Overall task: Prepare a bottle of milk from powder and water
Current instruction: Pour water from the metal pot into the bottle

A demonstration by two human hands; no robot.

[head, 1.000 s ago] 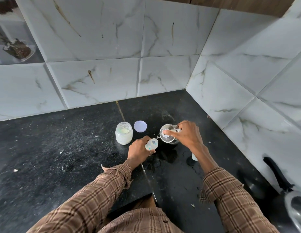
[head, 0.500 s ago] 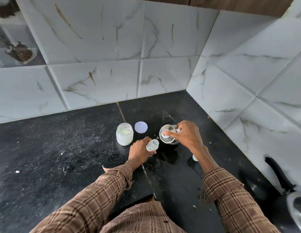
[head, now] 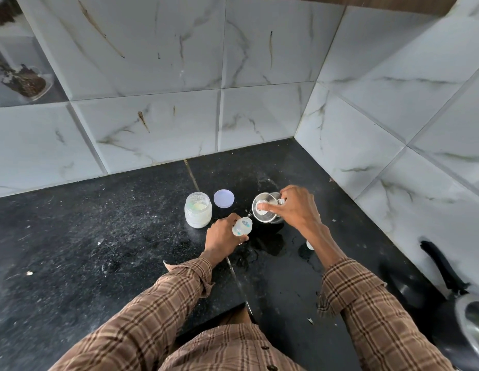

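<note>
My left hand (head: 222, 236) grips a small clear feeding bottle (head: 242, 226) with blue markings, tilted with its open mouth up and to the right. My right hand (head: 294, 207) holds a small steel kettle (head: 265, 208), one finger pressing on its lid knob. The kettle is tipped left and a thin stream of water runs from its spout into the bottle's mouth. To the left on the black counter (head: 99, 236) stands an open jar of white milk powder (head: 198, 209). The jar's pale round lid (head: 224, 198) lies flat behind it.
A small white cap (head: 309, 245) lies on the counter under my right forearm. Water is spilled on the counter around the bottle. A dark pan with a black handle (head: 441, 269) sits at the right edge. Marble-tiled walls close the corner behind and to the right.
Both hands keep their places; the kettle stays tipped over the bottle and the water keeps running. The camera has shifted only slightly.
</note>
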